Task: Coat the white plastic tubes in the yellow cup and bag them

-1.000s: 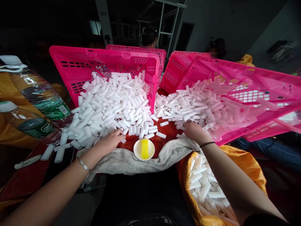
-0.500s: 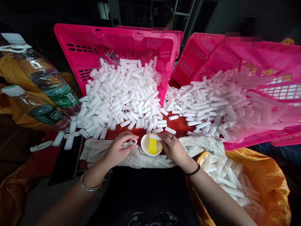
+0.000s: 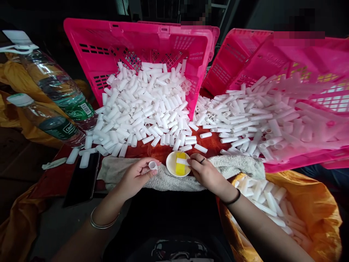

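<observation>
Pinched between the thumb and fingers of my left hand [image 3: 139,174] is a short white plastic tube [image 3: 153,165], its open end facing up toward me. My right hand [image 3: 205,170] grips another white tube [image 3: 183,161] by one end. That tube's free end lies across a yellow block [image 3: 180,170], which looks like a sponge. The block sits in a small white dish [image 3: 169,168] between my hands. Under the dish and both wrists stretches a grey towel [image 3: 120,168] along the table edge.
Heaps of white tubes spill from a tipped pink crate [image 3: 185,38] and a second pink crate [image 3: 234,54] at right. Water bottles [image 3: 57,123] and a black phone [image 3: 83,185] stand or lie at left. An orange sack [image 3: 324,207] of longer-looking tubes is below right.
The tube in my right hand has moved down from the yellow block's top edge to across its middle. The tube in my left hand has tilted slightly more upward. The view has shifted.
</observation>
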Motion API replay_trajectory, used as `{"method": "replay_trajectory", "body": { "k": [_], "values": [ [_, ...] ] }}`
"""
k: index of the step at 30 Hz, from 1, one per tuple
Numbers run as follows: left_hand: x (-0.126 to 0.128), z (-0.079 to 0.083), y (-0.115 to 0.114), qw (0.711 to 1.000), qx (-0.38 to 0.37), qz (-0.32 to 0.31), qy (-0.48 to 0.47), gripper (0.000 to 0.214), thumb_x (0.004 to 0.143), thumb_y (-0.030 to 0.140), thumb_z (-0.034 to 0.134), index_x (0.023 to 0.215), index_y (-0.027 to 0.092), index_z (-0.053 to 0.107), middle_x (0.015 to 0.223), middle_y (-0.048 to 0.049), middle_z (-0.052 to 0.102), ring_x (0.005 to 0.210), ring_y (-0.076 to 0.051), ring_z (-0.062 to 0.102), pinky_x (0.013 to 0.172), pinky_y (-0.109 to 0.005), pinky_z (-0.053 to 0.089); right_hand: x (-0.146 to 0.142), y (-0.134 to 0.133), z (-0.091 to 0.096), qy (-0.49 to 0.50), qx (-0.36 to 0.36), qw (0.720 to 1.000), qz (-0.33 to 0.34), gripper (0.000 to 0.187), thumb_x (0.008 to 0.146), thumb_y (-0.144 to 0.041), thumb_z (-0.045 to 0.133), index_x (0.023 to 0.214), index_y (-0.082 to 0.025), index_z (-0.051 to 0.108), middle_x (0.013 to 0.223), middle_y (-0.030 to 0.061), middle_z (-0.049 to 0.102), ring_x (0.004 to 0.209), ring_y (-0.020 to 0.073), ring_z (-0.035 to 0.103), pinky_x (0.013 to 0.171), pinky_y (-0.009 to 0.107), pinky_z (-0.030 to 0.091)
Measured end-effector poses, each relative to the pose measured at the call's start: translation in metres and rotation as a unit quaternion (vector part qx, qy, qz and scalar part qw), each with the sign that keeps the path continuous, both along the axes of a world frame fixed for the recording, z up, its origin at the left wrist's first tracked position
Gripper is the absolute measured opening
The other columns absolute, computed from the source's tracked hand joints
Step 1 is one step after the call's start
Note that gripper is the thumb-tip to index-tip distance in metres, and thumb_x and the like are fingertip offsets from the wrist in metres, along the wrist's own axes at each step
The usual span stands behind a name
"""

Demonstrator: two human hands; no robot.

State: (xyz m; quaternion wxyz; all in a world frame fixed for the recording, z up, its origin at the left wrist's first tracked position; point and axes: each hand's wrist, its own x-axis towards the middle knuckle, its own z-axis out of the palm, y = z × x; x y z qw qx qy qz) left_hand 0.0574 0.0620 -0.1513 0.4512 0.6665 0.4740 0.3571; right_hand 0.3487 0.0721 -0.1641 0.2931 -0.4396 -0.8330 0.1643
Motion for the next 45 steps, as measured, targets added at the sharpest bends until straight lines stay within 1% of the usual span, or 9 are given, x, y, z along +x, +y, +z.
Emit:
{"method": "replay_trajectory", "body": {
  "k": [7,13,17,21,28,32,37,42,45],
  "values": [
    [-0.002,-0.010,0.000,0.965,0.150,0.012,0.215,0.014,0.089,0.027,0.059,0.100,0.020,0.063,0.097,-0.0059,0.068,0.084,-0.021,0.065,0.072,-0.033,0.056,0.000,-0.007,-0.001,0.115,-0.131,0.984,-0.037,0.021,0.098,-0.027,0.050,0.115,-0.019,0.059,0.099,0.0087,0.068,0.085,0.0205,0.068,0.076,0.036,0.060],
    [0.003,-0.020,0.002,0.891,0.224,-0.007,0.396,0.030,0.088,0.009,0.043,0.113,0.016,0.059,0.109,-0.0143,0.065,0.105,-0.031,0.062,0.091,-0.049,0.053,-0.003,-0.019,-0.005,0.090,0.006,0.996,0.014,0.019,0.097,-0.021,0.050,0.108,-0.022,0.065,0.109,0.0109,0.062,0.103,0.0232,0.063,0.087,0.039,0.058],
    [0.019,-0.015,0.014,0.913,0.243,-0.067,0.320,0.013,0.096,0.027,0.050,0.105,0.018,0.053,0.119,-0.0153,0.060,0.116,-0.030,0.059,0.095,-0.046,0.053,-0.006,-0.024,-0.011,0.134,-0.064,0.988,-0.032,0.025,0.098,-0.025,0.053,0.122,-0.023,0.058,0.103,0.0089,0.068,0.094,0.0220,0.068,0.082,0.038,0.061],
    [0.040,-0.022,0.029,0.920,0.279,-0.116,0.250,0.059,0.067,0.059,0.082,0.098,0.020,0.049,0.138,-0.0215,0.052,0.129,-0.039,0.052,0.104,-0.055,0.047,-0.008,-0.030,-0.014,0.076,0.030,0.996,-0.018,0.021,0.097,-0.019,0.052,0.112,-0.023,0.065,0.107,0.0109,0.066,0.102,0.0245,0.067,0.085,0.041,0.060],
    [0.051,-0.030,0.038,0.931,0.267,-0.080,0.235,0.065,0.058,0.048,0.091,0.101,0.021,0.050,0.127,-0.0154,0.063,0.115,-0.035,0.062,0.096,-0.052,0.051,-0.012,-0.033,-0.016,0.118,0.007,0.990,-0.078,0.016,0.097,-0.023,0.056,0.112,-0.022,0.062,0.102,0.0094,0.068,0.094,0.0232,0.068,0.080,0.039,0.061],
    [0.050,-0.025,0.037,0.938,0.245,-0.078,0.234,0.065,0.058,0.047,0.091,0.103,0.021,0.052,0.125,-0.0138,0.065,0.115,-0.035,0.062,0.096,-0.053,0.051,-0.014,-0.032,-0.017,0.100,0.056,0.993,-0.036,0.014,0.096,-0.018,0.053,0.102,-0.023,0.064,0.103,0.0098,0.064,0.101,0.0244,0.064,0.084,0.041,0.059],
    [0.050,-0.023,0.036,0.942,0.228,-0.085,0.229,0.063,0.059,0.046,0.091,0.102,0.021,0.052,0.128,-0.0146,0.063,0.117,-0.035,0.060,0.097,-0.053,0.049,-0.013,-0.035,-0.017,0.140,-0.051,0.985,-0.082,0.020,0.096,-0.025,0.057,0.116,-0.023,0.057,0.104,0.0102,0.068,0.093,0.0231,0.068,0.079,0.040,0.061],
    [0.051,-0.024,0.037,0.945,0.221,-0.083,0.228,0.074,0.057,0.044,0.092,0.114,0.021,0.050,0.122,-0.0117,0.064,0.113,-0.033,0.061,0.098,-0.052,0.049,-0.008,-0.035,-0.019,0.073,0.059,0.996,0.003,0.025,0.096,-0.015,0.051,0.114,-0.024,0.066,0.110,0.0109,0.067,0.101,0.0259,0.067,0.087,0.044,0.059],
    [0.049,-0.025,0.038,0.941,0.232,-0.088,0.232,0.079,0.055,0.044,0.092,0.116,0.020,0.048,0.125,-0.0151,0.060,0.117,-0.035,0.058,0.099,-0.053,0.049,-0.007,-0.032,-0.014,0.113,0.049,0.992,-0.014,0.028,0.096,-0.017,0.055,0.121,-0.026,0.064,0.112,0.0108,0.067,0.105,0.0251,0.066,0.088,0.042,0.059]
  ]
}}
